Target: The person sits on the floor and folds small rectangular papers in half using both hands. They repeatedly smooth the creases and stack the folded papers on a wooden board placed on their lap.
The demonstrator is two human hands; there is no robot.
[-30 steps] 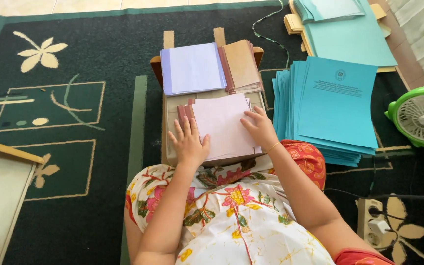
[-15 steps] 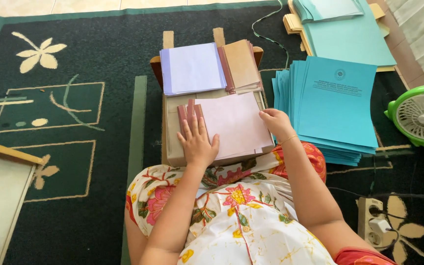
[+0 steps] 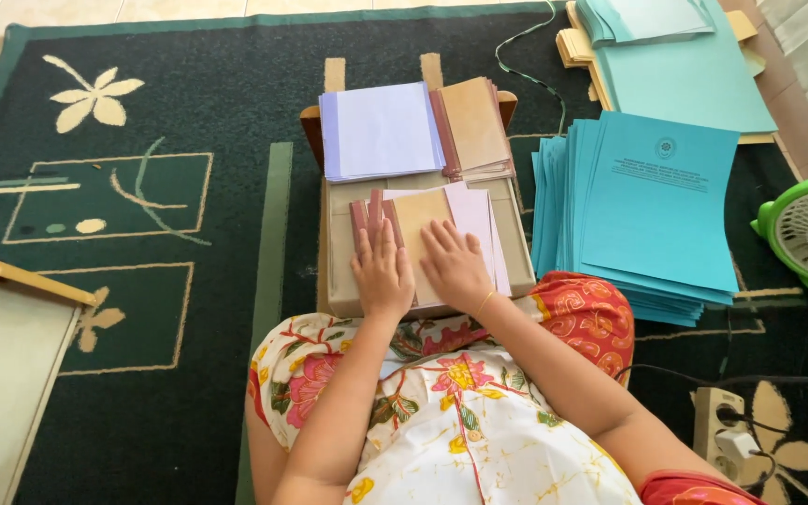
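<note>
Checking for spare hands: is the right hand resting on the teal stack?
No, the right hand lies flat on the booklet beside the left hand.

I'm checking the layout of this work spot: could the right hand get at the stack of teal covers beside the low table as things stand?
Probably yes. The right hand lies flat on the booklet on the low table, and the stack of teal covers sits just to its right on the carpet with nothing between them.

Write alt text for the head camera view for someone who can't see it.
Both hands, left and right, press flat on a small booklet on a low wooden stand. Lilac paper lies behind it, a stack of teal covers to the right, all on a dark green rug.
</note>
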